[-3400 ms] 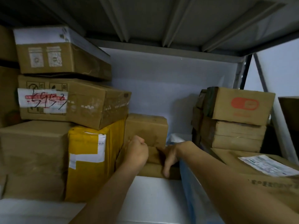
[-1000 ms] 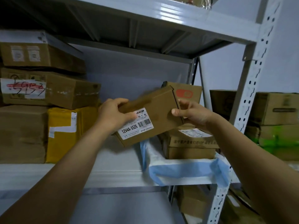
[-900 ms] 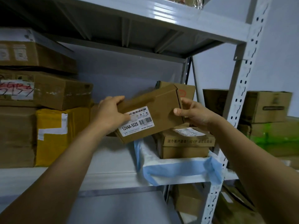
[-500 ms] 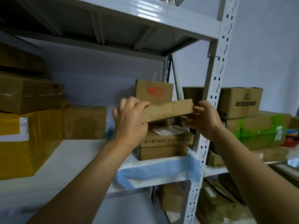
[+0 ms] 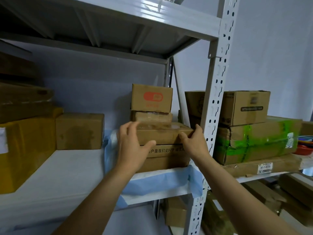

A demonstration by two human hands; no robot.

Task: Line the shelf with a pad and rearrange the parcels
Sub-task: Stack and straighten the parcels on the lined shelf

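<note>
Clamping flat parcel at both ends, our left hand and right hand hold it level. Stack beneath sits on blue pad.

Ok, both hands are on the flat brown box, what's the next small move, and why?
Probably just let go: the flat brown cardboard box seems to lie level on the brown printed carton, which sits on the blue pad, while the left hand and right hand grip its ends.

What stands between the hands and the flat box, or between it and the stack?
Nothing visible. Left hand and right hand grip the flat box at its ends; it sits on or just above the printed box.
</note>
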